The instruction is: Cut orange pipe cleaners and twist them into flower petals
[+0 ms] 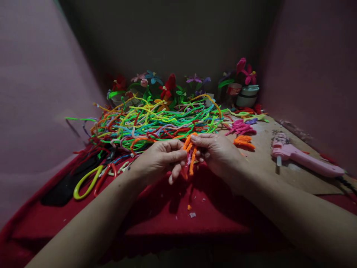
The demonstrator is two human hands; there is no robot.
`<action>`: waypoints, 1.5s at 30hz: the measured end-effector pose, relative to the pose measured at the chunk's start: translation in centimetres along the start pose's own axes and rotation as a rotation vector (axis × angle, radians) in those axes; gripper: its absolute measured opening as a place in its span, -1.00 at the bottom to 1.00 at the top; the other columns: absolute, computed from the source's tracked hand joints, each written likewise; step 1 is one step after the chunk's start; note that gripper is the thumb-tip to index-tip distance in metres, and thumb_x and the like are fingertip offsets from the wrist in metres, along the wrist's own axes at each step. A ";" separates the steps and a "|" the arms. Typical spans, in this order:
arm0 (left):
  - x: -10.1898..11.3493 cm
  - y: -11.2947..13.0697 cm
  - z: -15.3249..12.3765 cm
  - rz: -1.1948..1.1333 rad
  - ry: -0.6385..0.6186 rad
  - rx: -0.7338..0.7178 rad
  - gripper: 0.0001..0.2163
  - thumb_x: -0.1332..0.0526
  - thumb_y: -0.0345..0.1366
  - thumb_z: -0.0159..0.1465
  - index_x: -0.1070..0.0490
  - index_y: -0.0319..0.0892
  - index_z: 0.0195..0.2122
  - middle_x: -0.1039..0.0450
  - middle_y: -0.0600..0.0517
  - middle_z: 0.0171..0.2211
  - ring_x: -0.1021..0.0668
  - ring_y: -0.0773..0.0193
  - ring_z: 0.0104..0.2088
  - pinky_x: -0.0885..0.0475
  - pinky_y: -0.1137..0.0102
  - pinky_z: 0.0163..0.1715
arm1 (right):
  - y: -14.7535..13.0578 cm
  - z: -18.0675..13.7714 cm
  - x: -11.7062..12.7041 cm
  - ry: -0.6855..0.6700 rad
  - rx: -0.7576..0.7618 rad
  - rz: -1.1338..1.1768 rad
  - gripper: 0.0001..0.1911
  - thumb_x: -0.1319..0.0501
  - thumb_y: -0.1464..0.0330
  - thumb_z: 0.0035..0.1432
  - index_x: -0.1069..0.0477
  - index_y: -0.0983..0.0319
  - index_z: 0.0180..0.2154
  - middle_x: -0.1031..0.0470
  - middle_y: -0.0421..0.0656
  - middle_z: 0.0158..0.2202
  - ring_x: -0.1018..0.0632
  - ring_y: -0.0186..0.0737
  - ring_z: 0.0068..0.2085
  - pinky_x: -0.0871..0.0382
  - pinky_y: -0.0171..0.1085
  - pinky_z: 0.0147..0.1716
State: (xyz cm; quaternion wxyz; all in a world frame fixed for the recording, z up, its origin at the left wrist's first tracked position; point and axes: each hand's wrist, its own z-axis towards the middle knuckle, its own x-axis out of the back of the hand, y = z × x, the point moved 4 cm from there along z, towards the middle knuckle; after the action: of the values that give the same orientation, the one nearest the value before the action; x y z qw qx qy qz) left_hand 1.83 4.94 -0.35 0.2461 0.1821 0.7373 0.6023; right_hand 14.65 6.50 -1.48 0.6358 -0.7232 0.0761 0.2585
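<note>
My left hand [161,158] and my right hand [216,150] meet over the red cloth [195,208]. Between their fingertips they pinch a small bundle of orange pipe-cleaner pieces [191,154], bent into short loops, with a pale pink piece among them. Both hands are closed on this bundle. Just behind lies a big tangled pile of coloured pipe cleaners [156,123]. Small orange scraps [189,207] lie on the cloth below the hands.
A pink glue gun [301,156] rests on a brown board [279,175] at right. Finished orange [244,141] and pink [241,127] pieces lie beside it. Pipe-cleaner flowers [167,87] and a pot [247,96] stand at the back. Yellow- and red-handled scissors [92,180] lie left.
</note>
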 end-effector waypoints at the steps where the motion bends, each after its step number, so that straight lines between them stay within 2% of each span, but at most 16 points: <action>1: 0.1 0.1 0.0 0.016 0.012 -0.018 -0.90 -0.17 -0.36 0.18 -0.31 -0.26 -0.45 -0.35 0.14 -0.71 -0.37 0.49 -0.79 -0.25 0.65 -0.80 | 0.0 0.0 0.0 0.004 -0.001 -0.008 -0.87 -0.25 0.38 -0.07 -0.37 0.30 -0.56 -0.30 -0.27 -0.68 -0.25 -0.45 -0.68 -0.08 -0.38 -0.69; 5: 0.1 0.4 0.0 -0.018 0.025 -0.064 -0.96 -0.17 -0.39 0.18 -0.32 -0.24 -0.39 -0.43 0.12 -0.57 -0.42 0.46 -0.75 -0.32 0.60 -0.81 | 0.0 0.1 0.1 0.000 -0.023 -0.016 -0.86 -0.24 0.39 -0.05 -0.36 0.30 -0.57 -0.31 -0.26 -0.68 -0.28 -0.44 -0.68 -0.13 -0.38 -0.68; 8: 0.1 0.3 0.3 -0.043 0.013 -0.091 -0.96 -0.16 -0.40 0.18 -0.33 -0.26 -0.38 -0.43 0.10 -0.56 -0.45 0.43 -0.71 -0.38 0.56 -0.78 | 0.1 0.1 0.1 -0.041 -0.015 0.023 -0.87 -0.26 0.36 -0.04 -0.39 0.30 -0.51 -0.36 -0.25 -0.62 -0.33 -0.44 -0.65 -0.20 -0.38 -0.63; 11: 0.5 0.4 0.4 -0.067 0.082 -0.158 -0.97 -0.17 -0.41 0.17 -0.33 -0.27 -0.38 -0.44 0.09 -0.56 -0.45 0.43 -0.71 -0.39 0.55 -0.76 | 0.1 -0.2 -0.5 -0.132 0.010 0.009 -0.84 -0.31 0.37 -0.09 -0.41 0.31 -0.43 -0.44 -0.20 -0.53 -0.41 -0.41 -0.56 -0.27 -0.38 -0.56; 13: 0.9 0.4 0.5 -0.070 0.134 -0.190 -0.96 -0.18 -0.40 0.16 -0.32 -0.26 -0.38 -0.44 0.09 -0.57 -0.45 0.42 -0.71 -0.38 0.54 -0.76 | 0.1 -0.6 -0.9 -0.162 0.006 -0.054 -0.82 -0.34 0.40 -0.16 -0.39 0.33 -0.46 -0.45 -0.19 -0.54 -0.43 -0.40 -0.56 -0.28 -0.38 -0.56; 19: 1.1 0.6 0.2 0.000 0.225 -0.207 -0.89 -0.21 -0.36 0.12 -0.29 -0.23 -0.36 -0.44 0.10 -0.59 -0.45 0.38 -0.73 -0.36 0.52 -0.78 | 0.2 -1.1 -1.3 -0.145 -0.038 -0.177 -0.82 -0.33 0.41 -0.14 -0.33 0.31 -0.52 -0.41 -0.21 -0.61 -0.40 -0.40 -0.62 -0.28 -0.39 -0.65; 21: 0.9 0.8 0.1 0.031 0.254 -0.224 -0.87 -0.22 -0.35 0.11 -0.28 -0.22 -0.34 -0.43 0.11 -0.58 -0.45 0.37 -0.73 -0.35 0.52 -0.80 | -0.1 -1.0 -1.1 -0.110 0.012 -0.137 -0.83 -0.32 0.40 -0.12 -0.33 0.31 -0.50 -0.42 -0.23 -0.61 -0.42 -0.40 -0.61 -0.30 -0.40 -0.64; 26: 0.2 0.8 -0.1 0.115 0.277 -0.191 -0.85 -0.23 -0.35 0.10 -0.25 -0.22 -0.35 -0.40 0.14 -0.62 -0.42 0.38 -0.76 -0.32 0.53 -0.82 | -1.4 -0.9 -0.5 0.046 0.298 -0.086 -0.83 -0.32 0.40 -0.13 -0.33 0.29 -0.50 -0.40 -0.27 -0.64 -0.42 -0.40 -0.62 -0.28 -0.40 -0.62; 30: -0.4 0.6 -0.2 0.164 0.246 -0.218 -0.88 -0.18 -0.32 0.16 -0.26 -0.21 -0.32 -0.40 0.14 -0.60 -0.43 0.39 -0.75 -0.35 0.51 -0.81 | -1.5 -0.9 -0.3 0.096 0.390 -0.234 -0.83 -0.29 0.36 -0.08 -0.31 0.27 -0.52 -0.37 -0.28 -0.66 -0.39 -0.40 -0.63 -0.26 -0.37 -0.61; 34: -0.6 0.5 -0.2 0.179 0.249 -0.232 -0.85 -0.17 -0.32 0.15 -0.26 -0.19 -0.26 -0.39 0.15 -0.59 -0.45 0.37 -0.73 -0.35 0.52 -0.82 | -1.6 -1.2 -0.2 0.144 0.470 -0.430 -0.85 -0.26 0.35 -0.04 -0.31 0.25 -0.51 -0.36 -0.26 -0.59 -0.36 -0.39 -0.56 -0.25 -0.35 -0.55; 41: -1.0 0.8 -0.4 0.194 0.290 -0.251 -0.84 -0.18 -0.31 0.14 -0.24 -0.21 -0.28 -0.38 0.14 -0.61 -0.46 0.36 -0.73 -0.35 0.53 -0.82 | -1.5 -2.1 -0.6 0.172 0.724 -0.724 -0.93 -0.18 0.43 0.03 -0.31 0.21 -0.47 -0.33 -0.23 -0.50 -0.36 -0.34 -0.44 -0.25 -0.32 -0.43; 43: -1.1 0.8 -0.5 0.205 0.288 -0.253 -0.86 -0.16 -0.33 0.15 -0.23 -0.21 -0.30 -0.37 0.15 -0.63 -0.45 0.36 -0.73 -0.36 0.52 -0.81 | -1.4 -2.1 -0.8 0.168 0.745 -0.772 -0.92 -0.18 0.44 0.03 -0.31 0.22 -0.48 -0.32 -0.23 -0.50 -0.36 -0.35 -0.45 -0.25 -0.32 -0.42; 45: -1.1 0.8 -0.5 0.211 0.284 -0.257 -0.87 -0.15 -0.35 0.15 -0.22 -0.20 -0.29 -0.36 0.16 -0.64 -0.46 0.34 -0.73 -0.36 0.51 -0.81 | -1.2 -2.0 -0.9 0.136 0.676 -0.760 -0.92 -0.18 0.45 0.02 -0.33 0.23 -0.50 -0.33 -0.24 -0.52 -0.35 -0.36 -0.46 -0.25 -0.33 -0.43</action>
State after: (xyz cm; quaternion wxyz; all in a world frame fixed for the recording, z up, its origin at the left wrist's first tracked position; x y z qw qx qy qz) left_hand 2.41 4.14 0.62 0.0964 0.1386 0.6587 0.7332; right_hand 14.97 4.63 0.13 0.8769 -0.4690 -0.0715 -0.0775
